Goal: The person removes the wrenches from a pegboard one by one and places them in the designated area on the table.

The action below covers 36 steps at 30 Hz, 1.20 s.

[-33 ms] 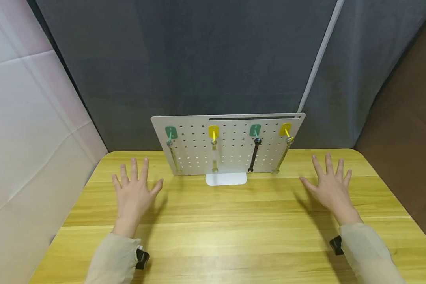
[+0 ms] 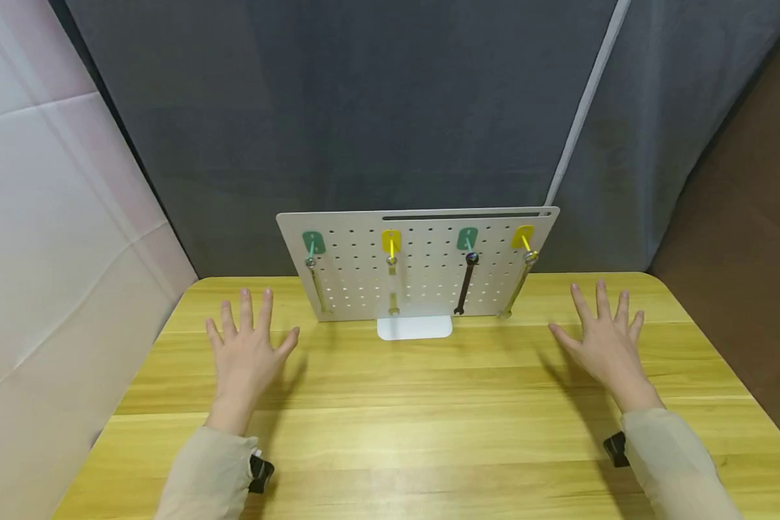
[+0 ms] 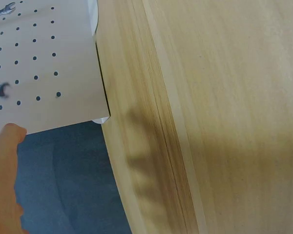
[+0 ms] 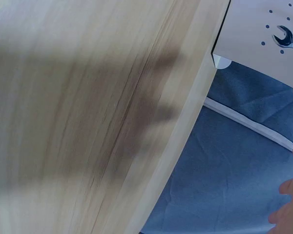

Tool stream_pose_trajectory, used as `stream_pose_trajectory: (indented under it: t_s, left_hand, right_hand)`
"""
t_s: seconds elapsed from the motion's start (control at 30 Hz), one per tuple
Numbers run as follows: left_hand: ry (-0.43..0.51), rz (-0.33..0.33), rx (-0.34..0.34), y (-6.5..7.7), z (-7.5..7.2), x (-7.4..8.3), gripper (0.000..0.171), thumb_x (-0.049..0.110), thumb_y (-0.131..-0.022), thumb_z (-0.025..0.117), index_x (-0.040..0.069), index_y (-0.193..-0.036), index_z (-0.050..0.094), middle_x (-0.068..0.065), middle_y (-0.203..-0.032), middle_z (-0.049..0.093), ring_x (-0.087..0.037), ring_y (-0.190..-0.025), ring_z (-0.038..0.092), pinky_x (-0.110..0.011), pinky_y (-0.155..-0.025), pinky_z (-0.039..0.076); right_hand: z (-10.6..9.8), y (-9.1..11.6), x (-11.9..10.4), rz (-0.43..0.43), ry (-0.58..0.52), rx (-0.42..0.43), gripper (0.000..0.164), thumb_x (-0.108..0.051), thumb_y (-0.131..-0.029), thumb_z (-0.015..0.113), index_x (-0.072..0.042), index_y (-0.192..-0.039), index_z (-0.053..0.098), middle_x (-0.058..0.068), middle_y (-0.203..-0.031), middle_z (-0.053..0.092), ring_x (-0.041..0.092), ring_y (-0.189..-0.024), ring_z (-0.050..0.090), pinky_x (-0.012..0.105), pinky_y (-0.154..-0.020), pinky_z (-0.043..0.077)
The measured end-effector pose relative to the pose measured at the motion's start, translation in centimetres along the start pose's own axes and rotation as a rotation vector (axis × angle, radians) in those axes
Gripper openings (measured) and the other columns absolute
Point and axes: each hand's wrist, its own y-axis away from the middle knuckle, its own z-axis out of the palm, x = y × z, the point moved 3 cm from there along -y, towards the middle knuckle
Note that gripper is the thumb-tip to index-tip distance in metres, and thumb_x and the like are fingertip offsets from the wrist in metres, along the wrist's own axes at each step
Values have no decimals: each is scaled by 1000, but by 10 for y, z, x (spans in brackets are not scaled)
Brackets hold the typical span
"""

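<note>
My left hand (image 2: 243, 361), fingers spread, is over the wooden table to the left of a white pegboard (image 2: 357, 278) and holds nothing. On the board's other side, my right hand (image 2: 606, 350) is likewise spread and free of any object. Several combination wrenches hang on the board: a silver wrench (image 2: 318, 289) at far left, another silver wrench (image 2: 393, 278), a dark wrench (image 2: 466, 285), and a silver wrench (image 2: 518, 285) at far right. An open wrench end (image 3: 1, 90) shows in the left wrist view, and another wrench end (image 4: 284, 38) in the right wrist view.
The wooden table (image 2: 390, 426) has rounded far corners. Green hooks (image 2: 468, 238) and yellow hooks (image 2: 391, 240) carry the wrenches, and a white foot (image 2: 414, 328) juts from under the board. Behind hangs a dark grey curtain (image 2: 364, 108); pale fabric (image 2: 52, 253) stands left, brown fabric (image 2: 747, 253) right.
</note>
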Motion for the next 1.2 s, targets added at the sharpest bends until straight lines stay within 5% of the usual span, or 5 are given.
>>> stream_pose_trajectory:
  t_s: [1.2]
  left_hand:
    - [-20,19,-23,0,10,-6,79,51,-93,48,15,-154,12,-26,-157,9,-54,-141,5,-70,-110,2]
  right_hand:
    - [5,1,-2,-1,-10,-28,82,-61,-94,42,-16,-154,10,31,-156,-5,61,-138,-10,79,-100,-5]
